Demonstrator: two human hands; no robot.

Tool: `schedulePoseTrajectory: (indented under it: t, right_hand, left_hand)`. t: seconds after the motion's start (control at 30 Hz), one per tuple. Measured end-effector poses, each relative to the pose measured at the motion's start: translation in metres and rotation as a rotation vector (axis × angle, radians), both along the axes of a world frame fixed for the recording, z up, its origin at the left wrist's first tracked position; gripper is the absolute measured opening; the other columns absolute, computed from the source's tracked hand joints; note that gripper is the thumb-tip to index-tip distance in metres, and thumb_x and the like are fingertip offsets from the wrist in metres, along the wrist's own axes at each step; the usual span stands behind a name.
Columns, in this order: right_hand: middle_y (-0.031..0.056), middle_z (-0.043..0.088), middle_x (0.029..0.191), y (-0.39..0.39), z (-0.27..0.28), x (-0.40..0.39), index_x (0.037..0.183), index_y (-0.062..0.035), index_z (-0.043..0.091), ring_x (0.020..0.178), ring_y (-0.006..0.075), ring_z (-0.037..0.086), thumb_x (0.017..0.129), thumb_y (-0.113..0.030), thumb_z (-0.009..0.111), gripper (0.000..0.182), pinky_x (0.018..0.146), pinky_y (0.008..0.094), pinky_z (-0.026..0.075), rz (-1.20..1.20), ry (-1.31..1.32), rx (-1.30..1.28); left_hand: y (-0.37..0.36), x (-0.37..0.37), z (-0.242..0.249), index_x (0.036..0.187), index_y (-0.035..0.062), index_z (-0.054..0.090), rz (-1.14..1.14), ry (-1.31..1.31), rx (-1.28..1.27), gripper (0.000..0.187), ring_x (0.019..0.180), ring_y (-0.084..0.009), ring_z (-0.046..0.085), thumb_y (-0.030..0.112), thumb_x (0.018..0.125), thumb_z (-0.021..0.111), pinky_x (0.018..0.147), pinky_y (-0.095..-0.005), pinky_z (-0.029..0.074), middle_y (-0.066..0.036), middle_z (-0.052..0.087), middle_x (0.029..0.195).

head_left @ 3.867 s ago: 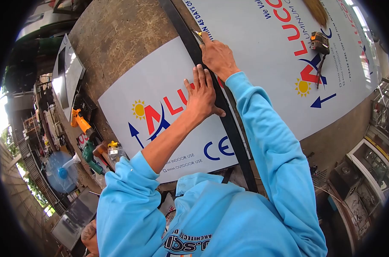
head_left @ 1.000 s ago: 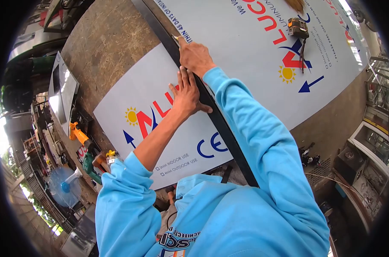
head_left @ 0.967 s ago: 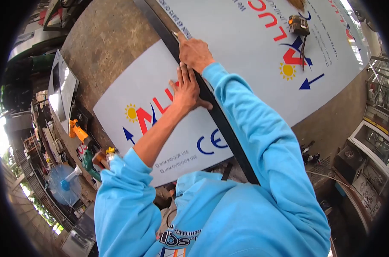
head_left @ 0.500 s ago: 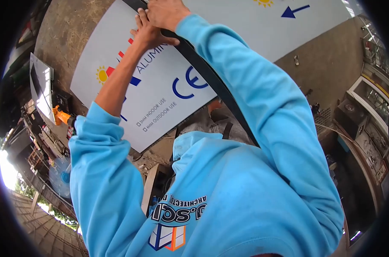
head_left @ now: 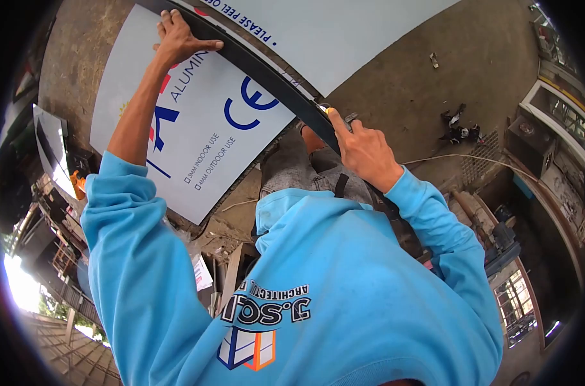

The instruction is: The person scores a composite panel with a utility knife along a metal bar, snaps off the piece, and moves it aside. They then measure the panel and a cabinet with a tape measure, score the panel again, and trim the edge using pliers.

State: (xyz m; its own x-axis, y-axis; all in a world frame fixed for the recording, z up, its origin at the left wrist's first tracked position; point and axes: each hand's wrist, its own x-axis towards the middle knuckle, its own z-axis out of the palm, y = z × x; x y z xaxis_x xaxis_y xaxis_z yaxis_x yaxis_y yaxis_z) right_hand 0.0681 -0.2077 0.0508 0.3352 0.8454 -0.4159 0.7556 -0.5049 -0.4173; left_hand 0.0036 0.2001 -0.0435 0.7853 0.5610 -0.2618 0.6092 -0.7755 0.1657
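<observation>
A long black straight bar (head_left: 250,63) lies diagonally across a white printed panel (head_left: 196,138) lettered "ALUMIN" and "CE". My left hand (head_left: 178,42) presses down on the bar near its far end, fingers spread and thumb stretched along it. Closer to my body, my right hand (head_left: 368,151) is closed around a small utility knife (head_left: 325,109), mostly covered by my fingers. Its yellow and metallic front end sits at the bar's right edge, by the corner of the white sheet surface (head_left: 370,38) beyond the bar. The blade itself is too small to make out.
Dark loose items (head_left: 460,125) and a small object (head_left: 434,60) lie on the brown surface at right. A pale cord (head_left: 473,156) runs across there. An orange tool (head_left: 79,183) is at far left, below a leaning shiny sheet (head_left: 51,145).
My right hand has come from the bar's far end, beside my left hand, back along the bar towards my body. The knife now shows. My left hand stays on the bar; the view has shifted.
</observation>
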Motion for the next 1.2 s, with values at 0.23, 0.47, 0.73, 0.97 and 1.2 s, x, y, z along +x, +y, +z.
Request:
schedulePoseTrajectory:
  t: [0.23, 0.47, 0.73, 0.97, 1.2]
  right_hand:
    - [0.0175, 0.054, 0.067, -0.030, 0.017, 0.004, 0.126, -0.0055, 0.043, 0.054, 0.0326, 0.058, 0.078, -0.010, 0.057, 0.050, 0.050, 0.0413, 0.048, -0.014, -0.025, -0.063]
    - [0.0185, 0.058, 0.074, 0.119, 0.032, 0.069, 0.124, -0.0089, 0.044, 0.061, 0.0361, 0.057, 0.083, -0.015, 0.056, 0.043, 0.056, 0.0443, 0.047, -0.253, 0.083, 0.448]
    - [0.0215, 0.061, 0.081, 0.386, -0.030, 0.086, 0.120, -0.0039, 0.042, 0.075, 0.0367, 0.062, 0.082, -0.016, 0.052, 0.041, 0.066, 0.0439, 0.050, -0.107, 0.109, 0.443]
    - [0.0193, 0.062, 0.072, 0.436, -0.065, 0.082, 0.117, -0.0035, 0.046, 0.069, 0.0367, 0.062, 0.084, -0.015, 0.049, 0.035, 0.064, 0.0444, 0.050, -0.057, 0.099, 0.461]
    - [0.0202, 0.063, 0.072, 0.437, -0.064, 0.078, 0.116, -0.0035, 0.046, 0.068, 0.0373, 0.062, 0.084, -0.014, 0.049, 0.034, 0.062, 0.0441, 0.050, -0.040, 0.066, 0.476]
  left_hand:
    - [-0.002, 0.001, 0.004, 0.136, -0.0095, 0.012, 0.010, 0.009, -0.041, 0.136, 0.133, -0.0476, 0.006, 0.061, 0.043, 0.080, 0.094, -0.0705, 0.019, -0.033, 0.008, 0.141]
    - [-0.007, 0.008, 0.024, 0.137, -0.0088, -0.001, 0.104, 0.126, -0.137, 0.147, 0.135, -0.0416, 0.000, 0.061, 0.038, 0.081, 0.097, -0.0661, 0.020, -0.028, -0.008, 0.145]
    - [-0.012, 0.019, 0.050, 0.136, -0.0113, 0.001, 0.181, 0.147, -0.226, 0.146, 0.135, -0.0417, 0.001, 0.054, 0.036, 0.085, 0.096, -0.0677, 0.021, -0.029, -0.006, 0.144]
    - [-0.011, 0.018, 0.049, 0.138, -0.0060, -0.002, 0.204, 0.190, -0.286, 0.146, 0.135, -0.0415, 0.000, 0.051, 0.036, 0.086, 0.097, -0.0681, 0.018, -0.028, -0.006, 0.145]
    - [-0.011, 0.018, 0.050, 0.137, -0.0069, -0.001, 0.198, 0.186, -0.281, 0.146, 0.135, -0.0425, 0.000, 0.051, 0.036, 0.087, 0.097, -0.0685, 0.018, -0.029, -0.004, 0.144]
